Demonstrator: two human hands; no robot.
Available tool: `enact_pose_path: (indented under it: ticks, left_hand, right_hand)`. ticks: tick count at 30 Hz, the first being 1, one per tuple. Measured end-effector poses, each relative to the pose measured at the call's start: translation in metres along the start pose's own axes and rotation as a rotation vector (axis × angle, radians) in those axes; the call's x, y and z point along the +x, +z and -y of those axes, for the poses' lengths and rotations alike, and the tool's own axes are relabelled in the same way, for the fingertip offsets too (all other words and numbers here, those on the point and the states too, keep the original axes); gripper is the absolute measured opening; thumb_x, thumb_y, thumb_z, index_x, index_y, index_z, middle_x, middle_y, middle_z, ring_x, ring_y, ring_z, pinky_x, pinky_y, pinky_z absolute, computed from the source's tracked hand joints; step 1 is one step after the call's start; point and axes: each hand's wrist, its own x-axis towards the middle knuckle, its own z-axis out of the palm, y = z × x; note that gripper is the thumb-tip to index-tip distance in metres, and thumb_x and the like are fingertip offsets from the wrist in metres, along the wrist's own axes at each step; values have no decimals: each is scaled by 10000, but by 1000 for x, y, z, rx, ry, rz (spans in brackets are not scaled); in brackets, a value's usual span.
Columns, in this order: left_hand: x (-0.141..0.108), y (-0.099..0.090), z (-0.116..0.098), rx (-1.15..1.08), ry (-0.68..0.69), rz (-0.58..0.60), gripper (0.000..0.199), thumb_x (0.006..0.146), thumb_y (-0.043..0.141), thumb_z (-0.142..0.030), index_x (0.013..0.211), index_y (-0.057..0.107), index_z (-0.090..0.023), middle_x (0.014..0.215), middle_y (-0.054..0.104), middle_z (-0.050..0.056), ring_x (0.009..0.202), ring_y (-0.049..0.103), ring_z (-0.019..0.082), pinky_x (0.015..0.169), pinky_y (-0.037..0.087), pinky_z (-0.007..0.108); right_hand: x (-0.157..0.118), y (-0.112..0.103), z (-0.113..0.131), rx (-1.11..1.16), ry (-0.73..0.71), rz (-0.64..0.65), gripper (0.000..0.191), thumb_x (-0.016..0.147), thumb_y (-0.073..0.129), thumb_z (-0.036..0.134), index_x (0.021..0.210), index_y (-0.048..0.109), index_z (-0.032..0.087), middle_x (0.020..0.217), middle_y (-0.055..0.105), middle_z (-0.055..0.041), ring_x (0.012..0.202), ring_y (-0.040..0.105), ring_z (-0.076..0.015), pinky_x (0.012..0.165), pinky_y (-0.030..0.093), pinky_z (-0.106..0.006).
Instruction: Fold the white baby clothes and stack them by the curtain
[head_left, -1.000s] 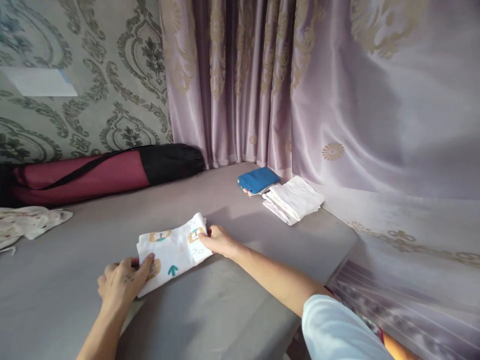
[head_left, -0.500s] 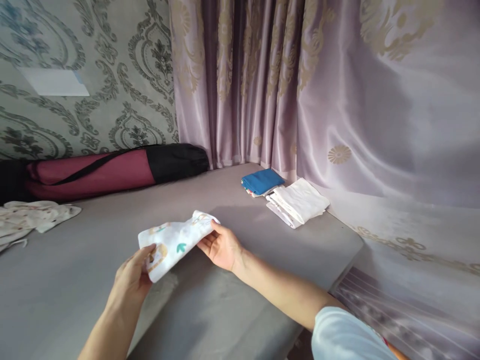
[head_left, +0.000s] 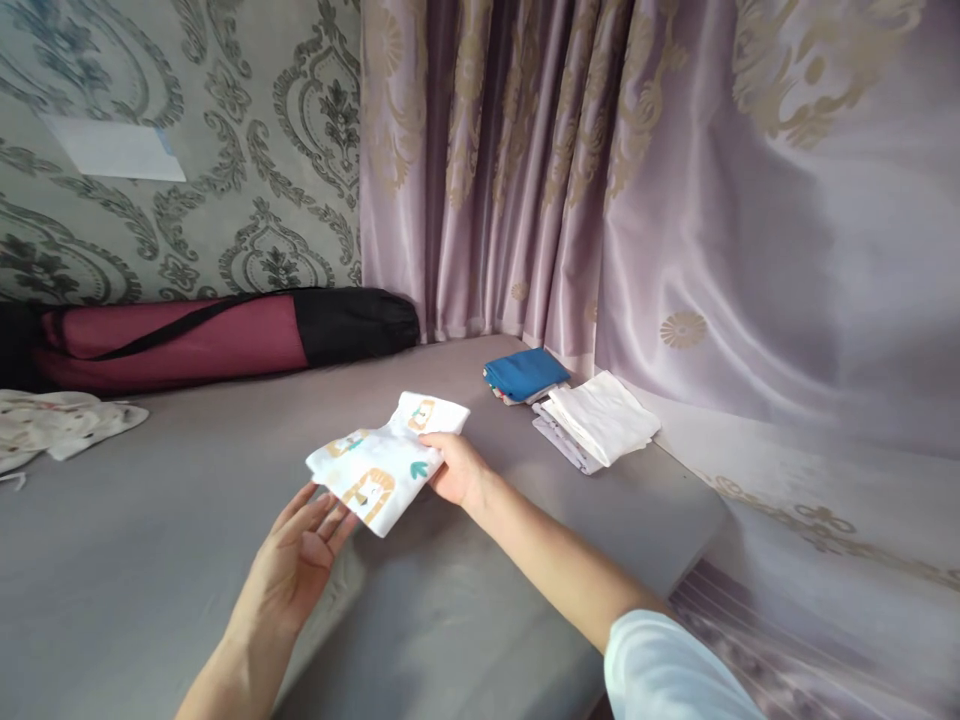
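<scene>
A folded white cloth (head_left: 394, 450) printed with orange lions and green leaves is held above the grey bed surface. My right hand (head_left: 456, 468) grips its right side, thumb on top and fingers beneath. At the cloth's lower left edge is my left hand (head_left: 300, 555), palm turned up and fingers stretched out; the fingertips reach just under the edge, and whether they touch it I cannot tell. Beyond my right hand lie a folded blue cloth (head_left: 529, 374) and a stack topped by a folded white cloth (head_left: 604, 415).
A long maroon and black bag (head_left: 180, 340) lies along the patterned wall. A crumpled spotted white cloth (head_left: 64, 425) rests at the left. Purple curtains (head_left: 510, 180) hang behind the grey bed (head_left: 210, 500), whose right edge drops off beside the curtain.
The lion-print cloth has moved right and slightly up, and lies flatter. My left hand has let go of its pinch and its fingers have straightened. My right thumb now lies over the cloth.
</scene>
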Motion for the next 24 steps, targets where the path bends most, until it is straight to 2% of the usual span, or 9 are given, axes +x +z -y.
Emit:
enact_pose_path:
  ticks: [4, 9, 11, 15, 19, 24]
  left_hand:
    - [12, -10, 3, 68, -60, -22, 157, 790, 535, -21, 873, 541, -154, 926, 697, 89, 745, 699, 148, 603, 566, 219]
    - [24, -17, 5, 49, -103, -70, 159, 785, 523, 1, 803, 565, -150, 750, 654, 23, 561, 628, 83, 513, 529, 167]
    - [26, -17, 6, 47, -99, -74, 151, 790, 535, -13, 807, 572, -158, 715, 644, 15, 537, 613, 85, 496, 526, 168]
    - [27, -16, 7, 52, -115, -95, 149, 785, 549, -21, 810, 579, -165, 690, 639, 16, 531, 612, 94, 486, 530, 170]
    - [29, -19, 7, 53, -126, -99, 152, 785, 550, -26, 817, 590, -169, 684, 638, 15, 529, 613, 97, 483, 536, 172]
    - [30, -20, 7, 63, -134, -109, 150, 784, 556, -31, 821, 594, -171, 684, 636, 15, 528, 612, 100, 484, 539, 170]
  right_hand:
    - [12, -17, 49, -158, -158, -58, 305, 763, 476, 46, 1025, 610, 123, 895, 727, -80, 867, 696, -205, 775, 560, -335]
    - [37, -51, 127, -537, -446, -146, 442, 811, 402, 87, 1233, 534, 80, 1146, 677, -160, 1039, 657, -247, 853, 540, -420]
    - [49, -62, 160, -672, -542, -191, 471, 820, 393, 94, 1272, 517, 63, 1141, 674, -185, 1027, 657, -273, 862, 525, -468]
    - [69, -75, 214, -796, -630, -310, 475, 819, 402, 83, 1278, 516, 35, 1092, 679, -207, 962, 668, -284, 870, 496, -524]
    - [82, -82, 242, -848, -676, -365, 419, 844, 424, 100, 1239, 553, 54, 1077, 680, -192, 946, 666, -266, 868, 495, -513]
    - [93, -98, 244, -889, -728, -435, 305, 936, 415, 173, 1160, 602, 81, 1027, 685, -166, 906, 662, -232, 812, 519, -473]
